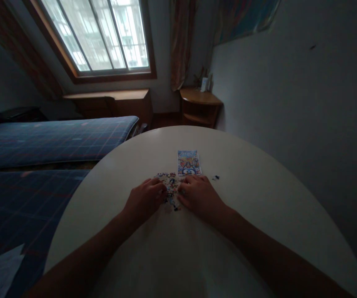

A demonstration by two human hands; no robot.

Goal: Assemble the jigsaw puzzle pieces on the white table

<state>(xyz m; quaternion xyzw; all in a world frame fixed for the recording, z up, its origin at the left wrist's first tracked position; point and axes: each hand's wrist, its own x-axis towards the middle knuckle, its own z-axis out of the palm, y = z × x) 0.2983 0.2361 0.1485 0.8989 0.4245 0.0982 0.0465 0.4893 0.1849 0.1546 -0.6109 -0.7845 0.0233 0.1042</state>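
A loose pile of small multicoloured puzzle pieces (172, 182) lies on the white round table (122, 165). My left hand (145, 195) comes in at the pile's left side, its fingers curled down among the pieces. From the right, my right hand (198, 193) bends its fingers against the same pile, close to the left one. Both are closed, and whatever sits between the fingertips is hidden or too small to make out. Just beyond the right hand is a colourful printed picture sheet (188, 162) with a blue cartoon face, lying flat.
A few separate dark pieces (216, 177) lie right of the sheet. Left of the table stands a bed with a blue plaid mattress (57, 138). A wooden corner shelf (200, 97) and a low wooden cabinet (125, 95) are at the back. The wall (277, 111) runs along the right.
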